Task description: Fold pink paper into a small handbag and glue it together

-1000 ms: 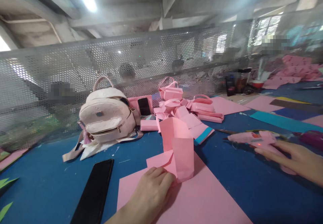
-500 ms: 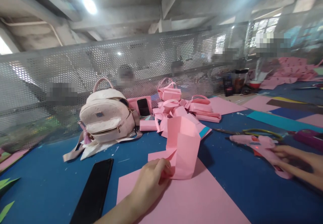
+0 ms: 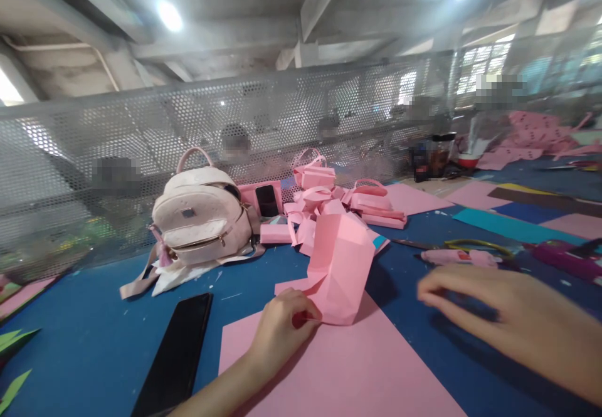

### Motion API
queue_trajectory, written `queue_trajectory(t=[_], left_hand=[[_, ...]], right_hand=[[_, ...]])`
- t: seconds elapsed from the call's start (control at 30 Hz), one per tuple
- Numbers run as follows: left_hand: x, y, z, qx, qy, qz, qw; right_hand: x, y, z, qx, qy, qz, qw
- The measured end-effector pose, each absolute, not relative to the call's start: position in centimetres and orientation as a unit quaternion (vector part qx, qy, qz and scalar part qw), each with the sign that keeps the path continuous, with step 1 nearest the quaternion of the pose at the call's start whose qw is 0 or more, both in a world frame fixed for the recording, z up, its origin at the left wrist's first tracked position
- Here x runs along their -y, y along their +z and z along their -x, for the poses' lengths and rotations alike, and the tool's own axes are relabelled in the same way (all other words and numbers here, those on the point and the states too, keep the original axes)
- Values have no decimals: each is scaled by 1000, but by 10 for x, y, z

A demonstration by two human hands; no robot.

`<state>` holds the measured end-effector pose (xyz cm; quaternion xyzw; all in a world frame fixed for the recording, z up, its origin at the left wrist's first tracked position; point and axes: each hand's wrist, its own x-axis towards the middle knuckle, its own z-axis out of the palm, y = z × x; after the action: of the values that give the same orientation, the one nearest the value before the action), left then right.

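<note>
A black phone lies on the blue table. The left hand pinches the lower edge of the folded pink paper, upright over a flat pink sheet. The pink glue gun lies just beyond the right hand, which is empty, thumb and fingertips narrowly apart.

Passable over bare blue tabletop, between right edge of pink sheet and raised right hand. Passable also left of black phone, as far as green paper at far left. Obstructed just ahead of left hand by folded pink paper, standing up from sheet; further back by pink paper heap and pale backpack. Restricted beyond right hand by pink glue gun and scissors, both low. Closed off at rear by perforated screen.
</note>
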<state>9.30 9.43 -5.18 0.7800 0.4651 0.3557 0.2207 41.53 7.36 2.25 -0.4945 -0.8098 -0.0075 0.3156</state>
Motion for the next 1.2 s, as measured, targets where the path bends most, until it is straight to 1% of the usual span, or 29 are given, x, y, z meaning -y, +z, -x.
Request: queue_trajectory(t=[0.03, 0.07, 0.13, 0.23, 0.27, 0.33, 0.53, 0.67, 0.93, 1.2], left_hand=[[-94, -51, -93, -467, 362, -776, 219], [-93, -51, -93, -469, 370, -772, 216], [-91, -50, -91, -472, 388, -763, 210], [-87, -48, -87, -474, 423, -747, 198], [-85, -47, -86, -474, 433, -741, 194], [-83, -45, -83, -474, 451, -733, 186], [-83, -42, -79, -445, 486, -734, 164], [-86, -45, -77, -426, 489, -744, 160], [-93, -49, -74, -406, 492, -753, 161], [-95, -45, -75, -375, 486, -779, 126]], right_hand=[[-78, 23, -397, 837, 27, 467, 283], [-83, 21, -380, 845, 59, 449, 283], [-94, 12, -354, 830, 147, 446, 300], [-108, -9, -328, 769, 311, 422, 367], [-112, -15, -321, 758, 344, 404, 380], [-117, -23, -311, 747, 373, 380, 397], [-122, -34, -297, 743, 373, 340, 440], [-123, -40, -299, 751, 380, 346, 414], [-128, -43, -301, 745, 407, 343, 403], [-132, -50, -305, 774, 347, 300, 436]])
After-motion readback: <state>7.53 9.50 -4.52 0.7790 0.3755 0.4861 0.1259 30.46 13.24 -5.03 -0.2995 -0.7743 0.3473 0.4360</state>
